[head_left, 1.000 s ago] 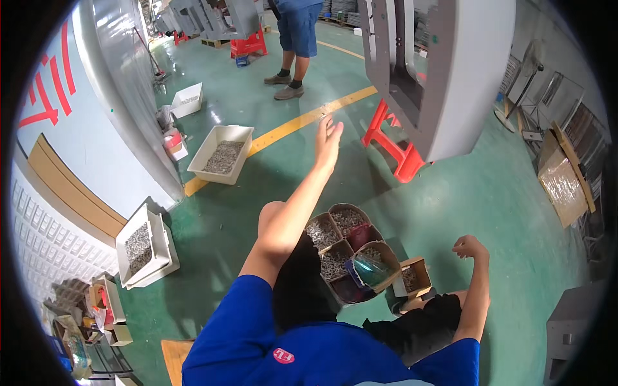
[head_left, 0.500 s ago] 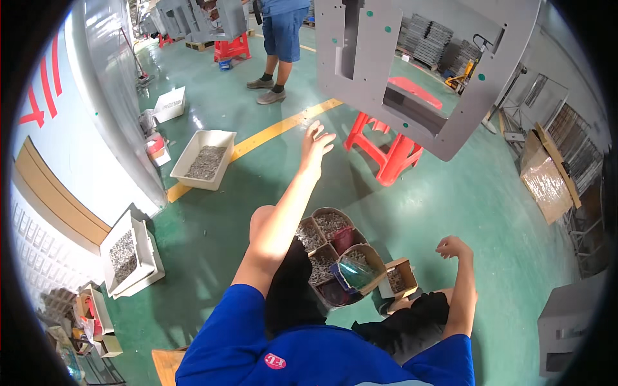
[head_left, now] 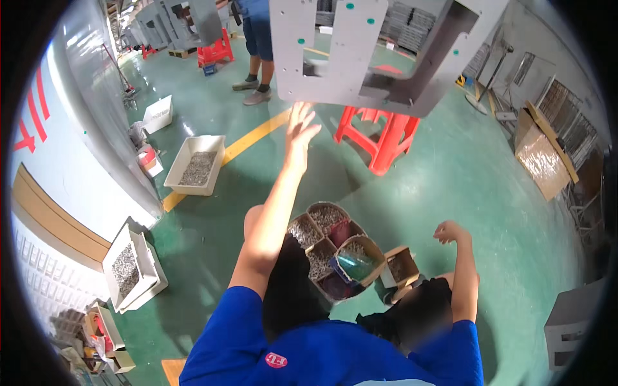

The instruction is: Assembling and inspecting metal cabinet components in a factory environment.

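Observation:
My left hand reaches forward with its fingers stretched out, at the lower edge of a large grey metal housing with rectangular cut-outs and green dots. The fingertips meet that edge in the picture; whether they press on it I cannot tell. Beneath the housing stands a red plastic stool. My right hand hovers over the floor at the right, fingers curled in; anything inside them is hidden. Between my legs sits a divided tub of small metal parts, with a small open cardboard box beside it.
A white bin of small metal parts lies ahead to the left, and stacked white bins stand nearer. Another person stands beyond. A wrapped carton and a grey metal piece are on the right.
The housing has swung round, its lower edge now more level and closer to my left hand. My left fingers have straightened and reach that edge. My right hand stays curled in about the same place.

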The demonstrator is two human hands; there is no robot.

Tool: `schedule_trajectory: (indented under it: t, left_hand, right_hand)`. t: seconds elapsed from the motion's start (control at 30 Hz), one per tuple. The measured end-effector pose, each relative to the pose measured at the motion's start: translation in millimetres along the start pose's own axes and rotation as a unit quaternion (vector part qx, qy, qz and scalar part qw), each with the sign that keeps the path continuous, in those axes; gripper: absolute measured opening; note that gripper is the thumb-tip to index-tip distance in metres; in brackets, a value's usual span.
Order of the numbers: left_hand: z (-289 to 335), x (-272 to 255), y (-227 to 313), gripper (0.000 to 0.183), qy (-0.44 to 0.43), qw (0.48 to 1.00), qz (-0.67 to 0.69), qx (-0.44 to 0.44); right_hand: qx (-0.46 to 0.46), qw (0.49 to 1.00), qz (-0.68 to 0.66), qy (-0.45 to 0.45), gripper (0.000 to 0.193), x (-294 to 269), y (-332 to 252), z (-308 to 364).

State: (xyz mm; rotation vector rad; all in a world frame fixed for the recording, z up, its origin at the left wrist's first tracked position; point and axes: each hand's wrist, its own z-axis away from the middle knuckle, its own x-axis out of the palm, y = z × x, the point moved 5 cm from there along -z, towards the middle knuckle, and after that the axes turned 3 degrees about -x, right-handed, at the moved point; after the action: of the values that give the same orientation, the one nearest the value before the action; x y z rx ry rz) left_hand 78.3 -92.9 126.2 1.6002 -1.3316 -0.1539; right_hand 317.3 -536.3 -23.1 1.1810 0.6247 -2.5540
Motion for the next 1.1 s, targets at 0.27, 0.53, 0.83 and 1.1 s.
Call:
schedule_trajectory:
  t: [0.27, 0.53, 0.83, 1.1]
  left_hand:
    - [3, 4, 4, 0.076, -0.026, 0.999, 0.030, 0.002]
    - [1, 13, -2, 0.075, -0.045, 0.999, 0.020, -0.001]
    - [8, 17, -4, 0.064, -0.081, 0.996, -0.001, -0.031]
    - [12, 25, -18, 0.042, -0.174, 0.949, -0.238, -0.112]
  right_hand:
    - [0.011, 1.000, 0.028, 0.006, 0.029, -3, -4, -4]
    - [0.011, 1.000, 0.026, 0.000, 0.029, -4, -6, 1]
    - [-0.012, 1.000, 0.019, 0.010, 0.026, -5, -12, 2]
    - [-0.035, 0.999, 0.007, 0.024, 0.025, -1, 8, 0]
